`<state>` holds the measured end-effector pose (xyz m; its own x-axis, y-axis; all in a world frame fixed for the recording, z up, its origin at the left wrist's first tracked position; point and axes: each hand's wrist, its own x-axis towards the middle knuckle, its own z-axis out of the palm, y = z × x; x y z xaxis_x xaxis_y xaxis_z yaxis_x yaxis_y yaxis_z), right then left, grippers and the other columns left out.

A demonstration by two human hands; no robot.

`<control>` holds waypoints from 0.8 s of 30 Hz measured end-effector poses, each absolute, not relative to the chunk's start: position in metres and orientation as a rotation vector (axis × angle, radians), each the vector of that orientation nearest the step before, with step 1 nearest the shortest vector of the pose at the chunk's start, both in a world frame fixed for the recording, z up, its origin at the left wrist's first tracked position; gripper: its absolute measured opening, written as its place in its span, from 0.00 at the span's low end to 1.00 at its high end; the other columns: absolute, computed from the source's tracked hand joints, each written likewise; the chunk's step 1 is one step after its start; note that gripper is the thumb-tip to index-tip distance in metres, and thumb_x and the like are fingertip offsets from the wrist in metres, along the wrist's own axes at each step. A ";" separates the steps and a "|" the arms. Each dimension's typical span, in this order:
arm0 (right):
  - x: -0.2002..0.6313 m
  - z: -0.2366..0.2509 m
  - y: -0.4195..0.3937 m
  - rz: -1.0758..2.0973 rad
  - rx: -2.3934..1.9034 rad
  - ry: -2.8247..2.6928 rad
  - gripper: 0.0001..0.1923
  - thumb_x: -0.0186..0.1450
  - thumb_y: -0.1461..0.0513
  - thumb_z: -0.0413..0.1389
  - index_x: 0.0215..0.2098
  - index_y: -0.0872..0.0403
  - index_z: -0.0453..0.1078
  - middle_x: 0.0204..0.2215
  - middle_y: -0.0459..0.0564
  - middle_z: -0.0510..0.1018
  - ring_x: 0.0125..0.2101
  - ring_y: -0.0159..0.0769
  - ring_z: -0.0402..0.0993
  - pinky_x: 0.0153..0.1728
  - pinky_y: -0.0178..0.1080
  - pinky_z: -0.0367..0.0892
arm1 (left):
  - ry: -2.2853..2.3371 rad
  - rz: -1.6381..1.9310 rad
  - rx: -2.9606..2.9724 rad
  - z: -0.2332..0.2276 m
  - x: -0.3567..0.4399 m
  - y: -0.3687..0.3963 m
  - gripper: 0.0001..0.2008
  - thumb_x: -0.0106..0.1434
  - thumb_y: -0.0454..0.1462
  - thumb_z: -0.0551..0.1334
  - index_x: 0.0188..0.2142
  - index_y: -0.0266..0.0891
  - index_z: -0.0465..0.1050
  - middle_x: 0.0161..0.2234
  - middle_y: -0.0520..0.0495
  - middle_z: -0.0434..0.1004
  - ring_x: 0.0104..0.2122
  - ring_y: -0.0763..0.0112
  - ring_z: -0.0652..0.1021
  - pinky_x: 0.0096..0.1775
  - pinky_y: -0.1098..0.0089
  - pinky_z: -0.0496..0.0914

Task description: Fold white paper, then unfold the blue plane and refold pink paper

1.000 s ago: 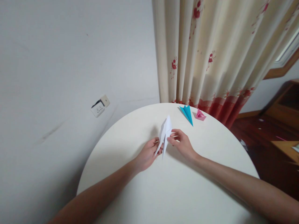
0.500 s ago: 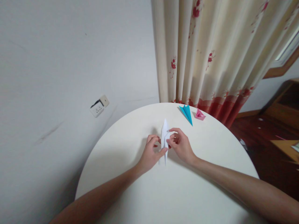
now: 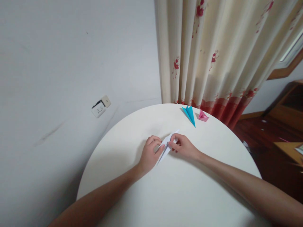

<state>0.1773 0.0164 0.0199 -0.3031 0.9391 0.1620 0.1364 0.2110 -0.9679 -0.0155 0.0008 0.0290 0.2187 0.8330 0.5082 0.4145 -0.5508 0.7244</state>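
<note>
Principal item: a long, pointed piece of white folded paper (image 3: pixel 167 139), located between the 2 hands, over the middle of the round, white, smooth-topped table (image 3: pixel 189 195). Change noted: 0.5 s ago the piece points almost straight toward the far edge; at present it lies aslant, far tip to the right, near tip to the left and closer to the wearer. It also appears lower and flatter. Whether it bears on the tabletop or is held just above it cannot be told.

Right hand (image 3: pixel 183 146): grasping. Thumb and index finger pinch the right-hand side of the paper near its middle; the other fingers are curled in below.

Left hand (image 3: pixel 149 154): thumb tip against the left side of the paper, fingers bent at that same edge. Whether they close on it from beneath is hidden. The thumb reaches less far across than 0.5 s ago.

Bearing on the work: in the inspector's judgement, the paper is being turned for handling along its centre fold, with the right hand giving the surer hold and the left steadying.

Other items, unmoved: 1 bright blue, dart-shaped folded paper (image 3: pixel 190 115) and 1 small pink folded-paper figure (image 3: pixel 203 116), side by side but apart near the far rim, neither touched.
</note>
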 end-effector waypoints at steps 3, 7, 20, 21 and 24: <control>0.179 0.020 0.019 1.211 -1.042 -1.642 0.21 0.64 0.48 0.55 0.22 0.54 0.66 0.17 0.44 0.71 0.18 0.30 0.67 0.20 0.33 0.60 | 1.148 1.290 2.086 0.030 -0.014 -0.001 0.07 0.63 0.36 0.61 0.28 0.41 0.72 0.35 0.46 0.71 0.39 0.64 0.71 0.45 0.66 0.63; 0.176 0.012 0.021 1.124 -1.093 -1.577 0.21 0.60 0.50 0.59 0.18 0.54 0.67 0.15 0.44 0.70 0.19 0.29 0.63 0.21 0.33 0.57 | 1.153 1.322 2.008 0.033 -0.012 -0.002 0.08 0.63 0.37 0.61 0.27 0.41 0.70 0.32 0.47 0.71 0.37 0.65 0.72 0.41 0.68 0.64; 0.168 0.020 0.011 1.432 -1.004 -1.043 0.23 0.47 0.59 0.70 0.35 0.52 0.64 0.23 0.41 0.74 0.25 0.31 0.71 0.25 0.33 0.63 | 1.155 1.203 1.718 0.022 -0.010 -0.004 0.12 0.66 0.42 0.58 0.29 0.39 0.66 0.27 0.53 0.66 0.28 0.73 0.67 0.30 0.73 0.60; 0.168 0.019 0.010 1.464 -1.015 -0.996 0.24 0.46 0.59 0.70 0.36 0.52 0.65 0.23 0.40 0.74 0.25 0.31 0.71 0.25 0.33 0.63 | 1.152 1.204 1.699 0.021 -0.009 -0.004 0.12 0.66 0.43 0.57 0.29 0.39 0.65 0.27 0.54 0.65 0.27 0.73 0.67 0.30 0.73 0.60; 0.166 0.019 0.007 1.608 -1.000 -0.940 0.21 0.47 0.58 0.70 0.34 0.54 0.68 0.23 0.43 0.74 0.24 0.29 0.70 0.27 0.33 0.63 | 1.150 1.206 1.649 0.019 -0.008 -0.004 0.13 0.66 0.44 0.57 0.29 0.40 0.63 0.25 0.55 0.62 0.27 0.74 0.65 0.30 0.73 0.60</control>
<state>0.1663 0.0073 0.0191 -0.1775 0.9702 -0.1652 -0.3320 -0.2170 -0.9180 -0.0077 -0.0043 0.0195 0.1418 0.9542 0.2633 0.2183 -0.2896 0.9319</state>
